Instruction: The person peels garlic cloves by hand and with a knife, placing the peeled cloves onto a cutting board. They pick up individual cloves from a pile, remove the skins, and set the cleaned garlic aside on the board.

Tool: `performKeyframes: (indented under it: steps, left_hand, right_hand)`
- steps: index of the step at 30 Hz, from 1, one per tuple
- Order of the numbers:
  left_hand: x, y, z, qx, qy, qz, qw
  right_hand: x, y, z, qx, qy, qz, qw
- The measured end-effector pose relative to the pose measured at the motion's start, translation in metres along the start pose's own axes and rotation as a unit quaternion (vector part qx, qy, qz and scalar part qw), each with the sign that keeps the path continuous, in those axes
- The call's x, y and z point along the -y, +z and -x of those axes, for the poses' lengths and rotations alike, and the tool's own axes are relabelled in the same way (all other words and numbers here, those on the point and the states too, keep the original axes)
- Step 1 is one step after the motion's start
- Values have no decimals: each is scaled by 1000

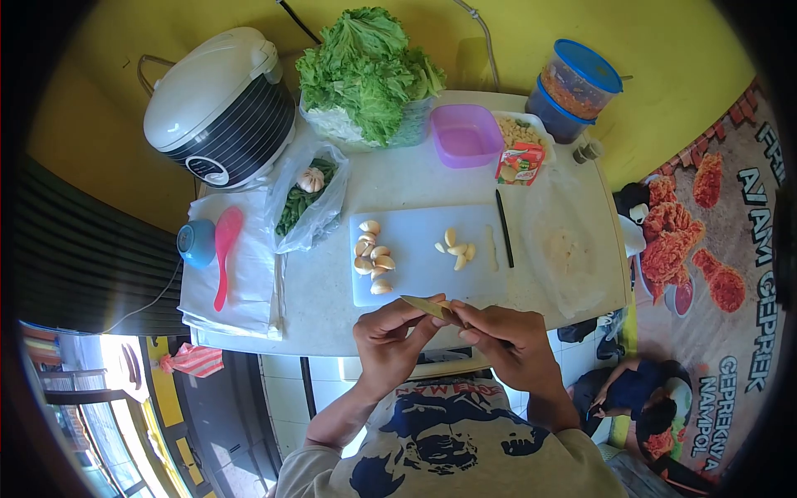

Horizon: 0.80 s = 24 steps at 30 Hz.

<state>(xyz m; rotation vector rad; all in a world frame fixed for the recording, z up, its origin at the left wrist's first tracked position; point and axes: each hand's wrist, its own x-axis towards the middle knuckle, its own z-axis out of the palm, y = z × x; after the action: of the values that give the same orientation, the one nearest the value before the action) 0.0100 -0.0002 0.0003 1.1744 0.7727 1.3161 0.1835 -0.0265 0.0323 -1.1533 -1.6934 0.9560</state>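
Just past the near edge of a white cutting board (407, 249), my two hands meet. My right hand (506, 344) is closed around a small knife (424, 306), its blade pointing left across the fingers of my left hand. My left hand (388, 344) is closed in a pinch under the blade; whatever is between its fingertips is hidden. Several unpeeled garlic cloves (364, 266) lie on the board's left side. Several peeled garlic cloves (460, 249) sit near its middle, with a thin pale strip (491, 247) to their right.
A thin black stick (505, 228) lies by the board's right edge, beside a clear plastic bag (569, 249). Behind stand a rice cooker (220, 112), lettuce (365, 75), a purple container (466, 137) and stacked tubs (573, 91). A pink rice paddle (224, 253) lies left. A person (635, 394) sits lower right.
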Motion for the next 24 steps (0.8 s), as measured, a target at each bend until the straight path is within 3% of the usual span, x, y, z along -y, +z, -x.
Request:
performKeyframes:
  steps: [2, 17, 23, 24]
  left_hand:
    - [0, -4, 2, 11, 27, -93, 995]
    - [-11, -8, 1, 25, 38, -168, 985]
    - [-6, -10, 2, 28, 41, -127, 991]
    - [-6, -9, 3, 28, 42, -127, 991]
  right_hand:
    - [2, 0, -3, 11, -13, 14, 1000]
    - [1, 1, -3, 57, 15, -33, 998]
    - [-7, 10, -1, 34, 13, -151, 988]
    - [-4, 9, -1, 45, 90, -244, 964]
